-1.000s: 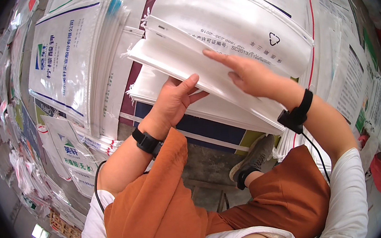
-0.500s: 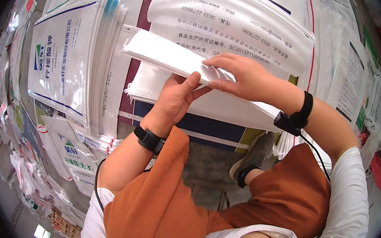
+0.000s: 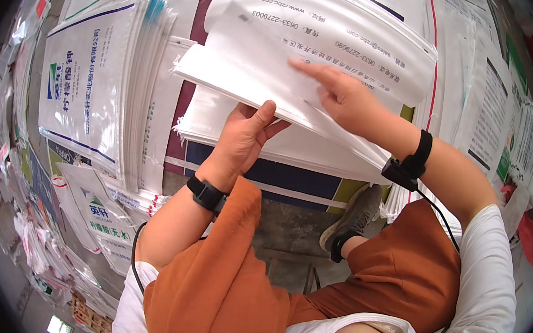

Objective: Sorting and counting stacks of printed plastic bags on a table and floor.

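Observation:
A thick stack of flat white woven bags (image 3: 249, 52) lies in front of me, its upper layers lifted off the lower pile (image 3: 290, 145). My left hand (image 3: 244, 136) reaches under the lifted layers, thumb up against their near edge. My right hand (image 3: 336, 92) rests on top of the lifted bags, index finger stretched out along the surface. Each wrist carries a black band. The top bag has dark printed text and a red line along its right side.
Another pile of white printed bags (image 3: 98, 86) stands at the left, with more stacks along the left wall (image 3: 33, 208) and at the right (image 3: 498, 105). My orange shorts and one grey shoe (image 3: 355, 216) show below, on a concrete floor.
The upper bags have been lifted higher off the pile. My right hand slid further up across the top bag, and my left hand moved deeper under the raised edge.

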Tool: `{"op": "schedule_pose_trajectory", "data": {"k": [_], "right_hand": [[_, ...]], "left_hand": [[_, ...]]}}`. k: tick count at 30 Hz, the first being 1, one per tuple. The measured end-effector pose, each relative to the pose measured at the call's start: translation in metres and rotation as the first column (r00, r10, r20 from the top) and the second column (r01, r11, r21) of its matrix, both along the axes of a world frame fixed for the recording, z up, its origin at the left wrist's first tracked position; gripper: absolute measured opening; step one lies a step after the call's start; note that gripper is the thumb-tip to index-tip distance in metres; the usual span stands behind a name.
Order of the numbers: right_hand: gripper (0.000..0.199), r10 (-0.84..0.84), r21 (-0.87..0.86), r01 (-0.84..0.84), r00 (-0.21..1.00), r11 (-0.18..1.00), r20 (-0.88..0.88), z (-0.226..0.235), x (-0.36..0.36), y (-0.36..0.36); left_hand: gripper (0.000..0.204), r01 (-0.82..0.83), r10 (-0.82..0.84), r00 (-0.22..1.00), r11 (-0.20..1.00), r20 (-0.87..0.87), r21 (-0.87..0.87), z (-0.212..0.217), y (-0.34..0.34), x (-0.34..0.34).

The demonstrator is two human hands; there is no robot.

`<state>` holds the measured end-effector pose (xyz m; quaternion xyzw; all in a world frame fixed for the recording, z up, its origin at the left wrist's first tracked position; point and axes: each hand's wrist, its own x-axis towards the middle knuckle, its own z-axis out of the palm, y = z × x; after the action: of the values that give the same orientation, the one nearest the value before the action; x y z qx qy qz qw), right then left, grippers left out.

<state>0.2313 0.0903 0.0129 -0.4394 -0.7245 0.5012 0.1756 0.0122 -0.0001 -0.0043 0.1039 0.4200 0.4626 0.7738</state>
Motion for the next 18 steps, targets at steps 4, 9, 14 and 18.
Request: {"op": "schedule_pose_trajectory", "data": {"k": [4, 9, 14, 18], "right_hand": [[0.038, 0.269, 0.113, -0.277, 0.959, 0.954, 0.083, 0.007, -0.003, -0.006], [0.037, 0.3, 0.12, -0.31, 0.949, 0.943, 0.093, -0.001, -0.002, -0.003], [0.037, 0.077, -0.034, -0.075, 0.996, 0.997, 0.045, -0.013, 0.01, 0.001], [0.041, 0.079, -0.053, -0.075, 0.995, 0.996, 0.067, 0.005, 0.003, 0.003]], "left_hand": [[0.057, -0.024, 0.024, 0.999, 0.999, 0.021, 0.022, -0.001, 0.0, 0.002], [0.068, 0.028, -0.027, 1.0, 0.997, -0.014, 0.07, -0.003, 0.0, 0.0], [0.068, 0.032, -0.031, 0.999, 0.999, -0.036, 0.028, -0.007, 0.0, 0.001], [0.068, 0.032, -0.031, 0.999, 0.999, -0.035, 0.044, -0.005, 0.001, 0.0]]}}
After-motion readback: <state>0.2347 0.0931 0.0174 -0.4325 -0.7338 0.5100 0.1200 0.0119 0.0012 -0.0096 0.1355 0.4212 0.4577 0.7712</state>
